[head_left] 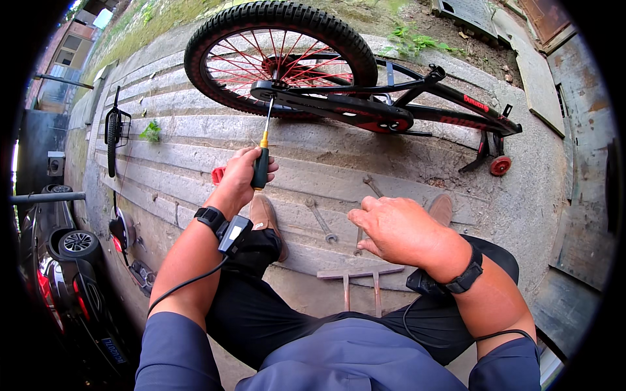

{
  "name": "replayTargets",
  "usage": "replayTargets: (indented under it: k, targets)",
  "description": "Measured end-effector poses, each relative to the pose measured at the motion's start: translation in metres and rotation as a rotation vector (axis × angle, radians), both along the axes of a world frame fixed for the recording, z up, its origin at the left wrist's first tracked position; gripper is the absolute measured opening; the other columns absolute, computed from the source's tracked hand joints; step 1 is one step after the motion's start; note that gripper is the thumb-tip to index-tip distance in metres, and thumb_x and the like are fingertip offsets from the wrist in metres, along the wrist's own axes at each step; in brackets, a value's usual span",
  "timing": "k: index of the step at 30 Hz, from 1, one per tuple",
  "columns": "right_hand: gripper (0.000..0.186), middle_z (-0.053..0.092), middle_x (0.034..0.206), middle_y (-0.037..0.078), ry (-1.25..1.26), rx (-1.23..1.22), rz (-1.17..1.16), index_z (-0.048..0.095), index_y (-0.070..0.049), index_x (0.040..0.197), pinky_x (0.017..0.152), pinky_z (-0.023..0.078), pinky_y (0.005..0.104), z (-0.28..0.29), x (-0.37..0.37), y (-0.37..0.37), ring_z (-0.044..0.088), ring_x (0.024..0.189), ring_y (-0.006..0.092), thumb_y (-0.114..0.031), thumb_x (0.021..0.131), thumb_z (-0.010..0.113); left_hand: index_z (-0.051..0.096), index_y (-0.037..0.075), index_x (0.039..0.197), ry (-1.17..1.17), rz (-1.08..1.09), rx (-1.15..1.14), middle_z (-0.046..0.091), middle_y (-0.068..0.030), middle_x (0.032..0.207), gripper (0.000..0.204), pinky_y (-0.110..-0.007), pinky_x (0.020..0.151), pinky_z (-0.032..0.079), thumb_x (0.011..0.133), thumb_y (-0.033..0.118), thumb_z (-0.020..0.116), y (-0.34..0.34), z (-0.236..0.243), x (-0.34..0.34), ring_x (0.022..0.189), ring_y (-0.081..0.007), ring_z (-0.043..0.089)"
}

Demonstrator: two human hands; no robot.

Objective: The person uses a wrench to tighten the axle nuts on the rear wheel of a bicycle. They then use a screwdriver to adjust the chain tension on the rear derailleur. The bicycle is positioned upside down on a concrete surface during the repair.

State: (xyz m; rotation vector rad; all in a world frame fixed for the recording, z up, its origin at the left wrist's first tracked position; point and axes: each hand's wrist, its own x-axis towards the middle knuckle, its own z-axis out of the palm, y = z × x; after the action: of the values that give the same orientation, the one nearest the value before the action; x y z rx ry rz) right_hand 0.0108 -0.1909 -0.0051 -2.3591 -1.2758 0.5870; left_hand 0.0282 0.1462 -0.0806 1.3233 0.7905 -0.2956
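My left hand (246, 173) is wrapped round the dark green and yellow handle of a screwdriver (261, 168). Its shaft points away from me, and the tip meets the axle area of a bicycle wheel (368, 65) with red spokes and a knobbly black tyre. The wheel sits in a black and red bicycle frame (450, 114), beside a black chain guard (319, 107). Above my right knee hovers my right hand (398, 228), fingers loosely bent and apart from the thumb, with nothing visible in it. Below and beyond it lie wrenches (321, 220) (372, 185) on the paving.
A small red wheel (500, 165) stands at the frame's right end. Close to my left wrist lies a red object (218, 174), partly hidden. Another bicycle wheel (113, 133) rests at the left, with a dark car (72, 287) beyond. A low wooden stool (358, 271) is between my legs.
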Motion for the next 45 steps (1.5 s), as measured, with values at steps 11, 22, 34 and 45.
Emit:
replayTargets:
  k: [11, 22, 34, 45]
  targets:
    - [0.031, 0.061, 0.094, 0.014, 0.012, -0.016, -0.001, 0.060, -0.006, 0.102, 0.072, 0.054, 0.0431, -0.002, 0.000, 0.000, 0.066, 0.087, 0.0324, -0.026, 0.082, 0.072, 0.048, -0.001, 0.125, -0.008, 0.022, -0.038, 0.060, -0.0102, 0.101, 0.037, -0.033, 0.065, 0.058, 0.099, 0.021, 0.061, 0.001, -0.002, 0.001, 0.086, -0.0200, 0.067]
    - [0.024, 0.061, 0.091, 0.013, -0.022, 0.005, 0.001, 0.061, -0.006, 0.096, 0.070, 0.054, 0.0414, -0.003, -0.001, 0.000, 0.067, 0.083, 0.0309, -0.025, 0.084, 0.068, 0.050, 0.000, 0.121, 0.008, 0.026, -0.044, 0.061, -0.0101, 0.098, 0.034, -0.031, 0.065, 0.058, 0.098, 0.020, 0.063, 0.000, -0.001, 0.001, 0.084, -0.0196, 0.067]
    - [0.024, 0.061, 0.090, 0.013, -0.044, 0.008, 0.010, 0.060, -0.007, 0.096, 0.069, 0.054, 0.0411, -0.004, -0.001, -0.001, 0.066, 0.082, 0.0306, -0.026, 0.083, 0.068, 0.048, -0.002, 0.126, 0.042, 0.039, -0.070, 0.060, -0.0103, 0.099, 0.040, -0.032, 0.063, 0.057, 0.097, 0.021, 0.064, 0.005, -0.003, 0.001, 0.083, -0.0204, 0.066]
    - [0.028, 0.059, 0.091, 0.013, 0.002, 0.039, -0.028, 0.059, -0.006, 0.094, 0.068, 0.054, 0.0442, -0.005, -0.002, -0.002, 0.066, 0.082, 0.0323, -0.024, 0.078, 0.074, 0.049, 0.000, 0.120, 0.012, 0.021, -0.032, 0.064, -0.0123, 0.095, 0.032, -0.032, 0.062, 0.056, 0.100, 0.023, 0.058, 0.007, -0.006, 0.000, 0.079, -0.0211, 0.067]
